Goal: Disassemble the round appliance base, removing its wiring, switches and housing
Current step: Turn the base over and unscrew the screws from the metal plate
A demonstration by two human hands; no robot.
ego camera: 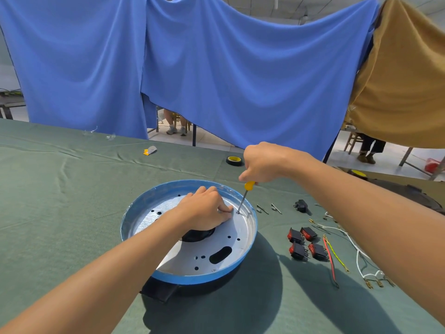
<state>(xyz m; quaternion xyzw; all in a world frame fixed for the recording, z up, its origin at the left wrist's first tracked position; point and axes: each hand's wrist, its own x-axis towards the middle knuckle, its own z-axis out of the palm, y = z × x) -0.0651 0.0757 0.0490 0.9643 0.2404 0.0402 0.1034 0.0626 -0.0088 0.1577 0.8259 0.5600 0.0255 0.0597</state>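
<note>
The round appliance base [231,271] lies on the green table, a shiny metal plate with holes inside a blue-rimmed housing. My left hand [204,210] rests on the plate near its far right side, fingertips pressing beside a screw. My right hand [262,165] grips the yellow-handled screwdriver [244,196], whose tip stands in that screw near the rim. Several red-and-black switches [307,243] lie to the right of the base. Loose wires [337,256] in red, yellow-green and white lie beyond them.
A black tape roll [234,160] sits behind the base. Small metal clips [268,209] and a black part [301,205] lie at the right. A yellow-grey item [149,150] lies farther back. A dark round cover [409,191] sits at the far right. Blue cloth hangs behind.
</note>
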